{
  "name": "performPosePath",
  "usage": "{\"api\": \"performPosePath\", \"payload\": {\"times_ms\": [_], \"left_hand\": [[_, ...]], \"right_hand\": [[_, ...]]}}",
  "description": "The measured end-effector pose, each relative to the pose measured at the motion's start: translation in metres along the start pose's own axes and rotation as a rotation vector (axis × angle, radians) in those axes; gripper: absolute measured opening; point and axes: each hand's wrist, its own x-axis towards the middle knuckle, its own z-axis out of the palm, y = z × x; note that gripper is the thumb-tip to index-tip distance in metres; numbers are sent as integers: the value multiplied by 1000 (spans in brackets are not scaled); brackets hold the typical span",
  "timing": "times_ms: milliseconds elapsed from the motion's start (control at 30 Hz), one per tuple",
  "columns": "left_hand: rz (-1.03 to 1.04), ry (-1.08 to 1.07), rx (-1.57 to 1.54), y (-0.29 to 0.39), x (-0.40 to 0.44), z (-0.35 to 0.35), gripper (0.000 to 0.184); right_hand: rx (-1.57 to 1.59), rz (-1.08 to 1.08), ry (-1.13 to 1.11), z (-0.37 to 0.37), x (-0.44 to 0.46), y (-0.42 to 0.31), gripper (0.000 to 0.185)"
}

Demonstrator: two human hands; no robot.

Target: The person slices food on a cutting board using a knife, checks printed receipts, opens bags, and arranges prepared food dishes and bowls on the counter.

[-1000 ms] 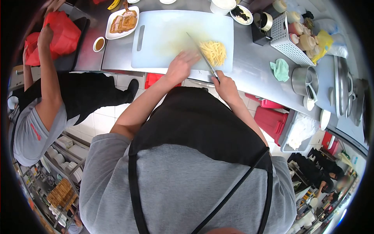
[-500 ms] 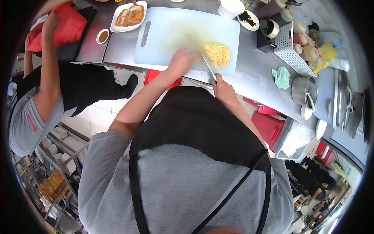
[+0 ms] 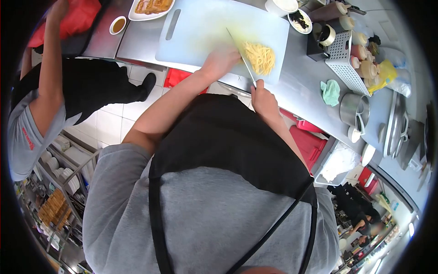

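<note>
- A steel counter (image 3: 139, 42) spans the top of the frame, bearing a white cutting board (image 3: 200, 23) at upper centre.
- The pale yellow strips (image 3: 260, 58) lie heaped on the board's right part.
- The right hand (image 3: 264, 101) is closed around the handle of the knife (image 3: 245, 58), its blade slanting up-left just beside the heap.
- The left hand (image 3: 222, 61), blurred, is left of the blade; whether its fingers are apart or together cannot be told.

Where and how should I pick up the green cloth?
I'd pinch the middle of the green cloth from above, coming from its left: it lies crumpled, offering folds to grip, while the pot sits close on its right and the basket beyond.
</note>
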Motion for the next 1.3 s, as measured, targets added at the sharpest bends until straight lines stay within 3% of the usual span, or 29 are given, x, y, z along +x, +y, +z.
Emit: {"api": "performPosePath", "payload": {"times_ms": [200,733,933,1100,1300], "left_hand": [[-10,52,-44,-1,-3,0,14],[-2,22,-51,-2,-3,1,15],[-23,23,-56,-4,-4,1,14],[-34,51,-49,-2,-4,1,13],[-8,68,-55,-4,-4,1,12]], "right_hand": [[-17,97,-44,6,-18,2,23],[-24,35,44,3,5,-11,25],[-40,100,-51,2,-16,-7,20],[-30,-26,117,11,11,-5,24],[-7,51,62,19,-12,3,22]]}}
